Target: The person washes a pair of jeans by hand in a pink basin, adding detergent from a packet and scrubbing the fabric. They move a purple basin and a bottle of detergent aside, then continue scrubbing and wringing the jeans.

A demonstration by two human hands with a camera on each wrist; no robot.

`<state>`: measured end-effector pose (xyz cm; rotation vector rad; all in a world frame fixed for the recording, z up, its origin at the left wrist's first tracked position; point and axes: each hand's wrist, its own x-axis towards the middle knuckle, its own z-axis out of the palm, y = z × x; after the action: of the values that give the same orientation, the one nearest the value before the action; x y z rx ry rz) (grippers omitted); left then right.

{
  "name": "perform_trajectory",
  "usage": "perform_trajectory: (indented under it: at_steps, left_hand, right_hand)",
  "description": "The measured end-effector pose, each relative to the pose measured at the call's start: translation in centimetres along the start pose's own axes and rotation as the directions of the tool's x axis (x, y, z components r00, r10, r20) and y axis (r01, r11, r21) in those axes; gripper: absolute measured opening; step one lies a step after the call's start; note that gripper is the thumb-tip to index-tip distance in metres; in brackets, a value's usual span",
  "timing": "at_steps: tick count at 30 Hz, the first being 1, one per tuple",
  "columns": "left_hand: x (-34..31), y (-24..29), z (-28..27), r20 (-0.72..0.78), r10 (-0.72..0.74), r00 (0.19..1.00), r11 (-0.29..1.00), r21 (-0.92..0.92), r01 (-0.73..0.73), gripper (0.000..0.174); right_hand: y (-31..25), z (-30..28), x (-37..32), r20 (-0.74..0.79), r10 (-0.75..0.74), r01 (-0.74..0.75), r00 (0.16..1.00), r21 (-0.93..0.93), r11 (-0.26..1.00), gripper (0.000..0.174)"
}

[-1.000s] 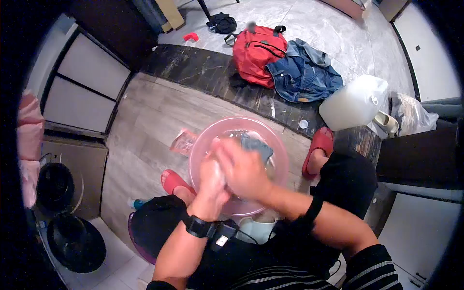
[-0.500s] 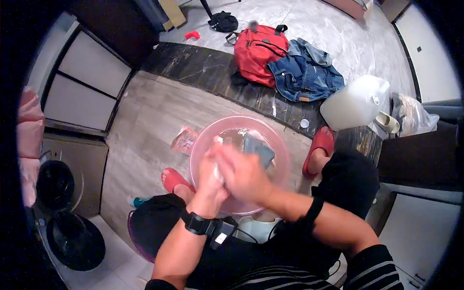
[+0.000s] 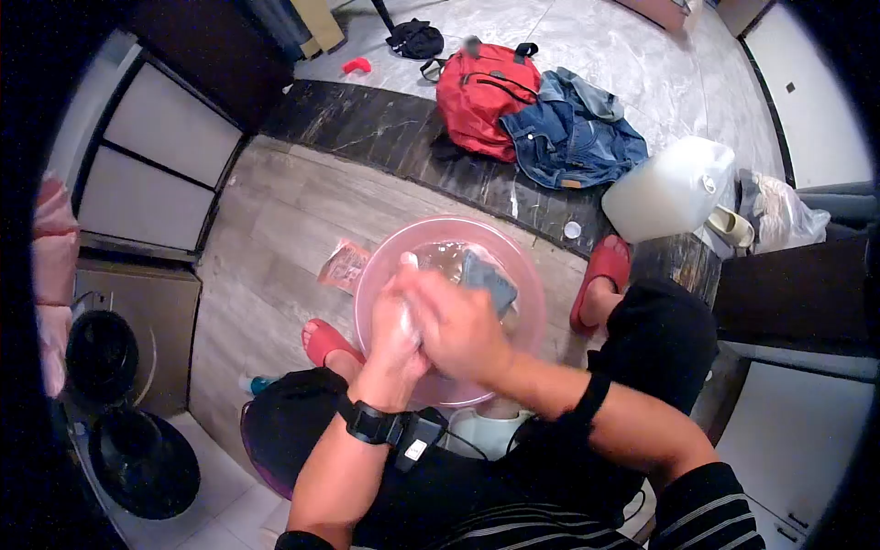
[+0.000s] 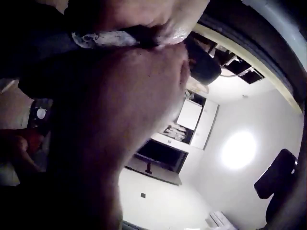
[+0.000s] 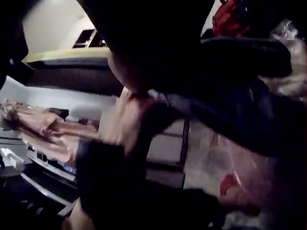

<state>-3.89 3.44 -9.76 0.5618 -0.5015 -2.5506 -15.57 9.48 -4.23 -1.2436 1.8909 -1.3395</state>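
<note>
Wood-look floor [image 3: 266, 220]: pink basin [image 3: 374, 277] holds water [image 3: 442, 266], grey-blue cloth [image 3: 488, 282]; left hand [image 3: 395, 323], right hand [image 3: 463, 332] pressed together above, finger curl unclear.

Left hand [image 3: 394, 328], right hand [image 3: 463, 335] pressed together over pink basin [image 3: 539, 321]; blue-grey cloth [image 3: 489, 285] inside.

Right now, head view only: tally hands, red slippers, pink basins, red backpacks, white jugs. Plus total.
Hands: 2 (left hand, right hand)
Red slippers: 2
Pink basin: 1
Red backpack: 1
White jug: 1
Total: 7
</note>
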Motion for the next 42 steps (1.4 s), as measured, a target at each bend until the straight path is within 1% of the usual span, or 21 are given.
perform_trajectory:
  at_steps: [1,2,3,5,6,7,8,9,10,13,15,19,25,28,30,33,34,37,38,41,42]
  left_hand:
    - [0.0,-0.3,2.2,-0.143,-0.001,0.990,0.995,0.103,0.016,0.036]
    - [0.1,-0.7,4.8,-0.278,0.017,0.961,0.978,0.205,0.041,0.035]
    - [0.0,-0.7,6.8,-0.406,0.053,0.912,0.951,0.299,0.078,0.035]
    - [-0.1,0.1,7.3,-0.358,0.067,0.932,0.969,0.246,0.025,0.033]
    - [0.1,1.2,6.9,-0.339,0.091,0.936,0.975,0.222,-0.015,0.033]
    - [0.0,2.4,6.9,-0.325,0.120,0.938,0.979,0.194,-0.058,0.033]
    - [-0.8,3.7,7.4,-0.235,0.156,0.959,0.958,0.272,-0.089,0.036]
    - [-1.1,4.2,7.4,-0.256,0.168,0.952,0.956,0.279,-0.094,0.036]
    - [-1.2,4.6,7.4,-0.275,0.179,0.945,0.953,0.287,-0.098,0.037]
    - [-1.6,4.7,7.0,-0.303,0.194,0.933,0.944,0.318,-0.093,0.042]
    - [-1.9,4.7,7.1,-0.290,0.188,0.938,0.940,0.330,-0.087,0.048]
    - [-2.2,4.7,6.2,-0.276,0.193,0.942,0.920,0.385,-0.076,0.044]
    - [-2.2,4.8,4.6,-0.270,0.199,0.942,0.802,0.597,0.001,0.032]
    - [-2.3,5.1,4.3,-0.208,0.192,0.959,0.576,0.815,0.061,0.027]
    - [-2.7,5.1,5.6,-0.137,0.176,0.975,0.380,0.923,0.061,0.027]
    - [-3.0,5.1,7.1,-0.099,-0.073,0.992,0.310,0.943,0.117,0.032]
    - [-3.3,5.6,8.6,-0.169,-0.153,0.974,0.217,0.955,0.200,0.034]
    - [-3.0,5.8,9.2,-0.213,-0.342,0.915,0.156,0.947,0.279,0.035]
    - [-2.7,5.8,9.0,-0.239,-0.377,0.895,0.034,0.962,0.271,0.037]
    - [-2.2,4.5,7.3,-0.017,-0.345,0.938,0.078,0.996,0.046,0.038]
    - [-2.1,4.2,7.1,-0.018,-0.342,0.940,0.161,0.984,0.078,0.038]
  right_hand:
    - [0.2,-0.2,-0.1,0.027,-0.006,0.006,1.000,-0.008,1.000,0.020]
    - [1.6,-0.2,1.5,-0.035,0.045,-0.050,0.998,-0.124,0.991,0.024]
    - [2.7,-0.3,2.4,-0.051,0.084,-0.086,0.995,-0.056,0.995,0.026]
    - [4.4,-0.7,3.2,-0.066,0.168,-0.163,0.984,0.083,0.983,0.029]
    - [3.0,-1.8,3.2,0.020,0.302,-0.302,0.953,0.155,0.941,0.031]
    - [3.2,-2.3,3.2,0.063,0.308,-0.314,0.949,0.222,0.923,0.031]
    - [3.6,-2.9,3.5,0.108,0.307,-0.326,0.945,0.287,0.901,0.031]
    - [3.8,-3.5,3.6,0.151,0.301,-0.336,0.942,0.350,0.875,0.032]
    - [2.8,-4.6,3.5,0.188,0.246,-0.292,0.951,0.281,0.914,0.032]
    - [1.4,-6.0,2.8,0.321,0.273,-0.377,0.907,0.329,0.865,0.031]
    - [1.2,-6.5,2.4,0.346,0.245,-0.362,0.906,0.329,0.872,0.032]
    - [1.7,-6.6,2.2,0.375,0.196,-0.349,0.906,0.402,0.847,0.032]
    - [1.4,-6.6,2.0,0.444,0.313,-0.522,0.840,0.504,0.688,0.029]
    - [1.4,-6.8,2.0,0.447,0.260,-0.491,0.856,0.545,0.680,0.029]
    - [1.9,-6.5,2.0,0.439,0.202,-0.428,0.876,0.510,0.746,0.029]
    - [1.9,-6.3,1.9,0.464,0.143,-0.341,0.874,0.377,0.861,0.031]
    - [1.6,-6.2,1.9,0.480,0.129,-0.309,0.868,0.316,0.897,0.032]
    - [0.8,-5.8,1.3,0.547,-0.068,-0.024,0.835,0.159,0.987,0.032]
    - [0.3,-5.8,1.1,0.572,-0.118,0.079,0.811,0.092,0.993,0.032]
    - [-0.8,-5.6,1.2,0.649,-0.124,0.042,0.751,0.140,0.989,0.032]
    - [-0.6,-5.5,1.2,0.622,-0.157,0.081,0.767,0.149,0.985,0.032]
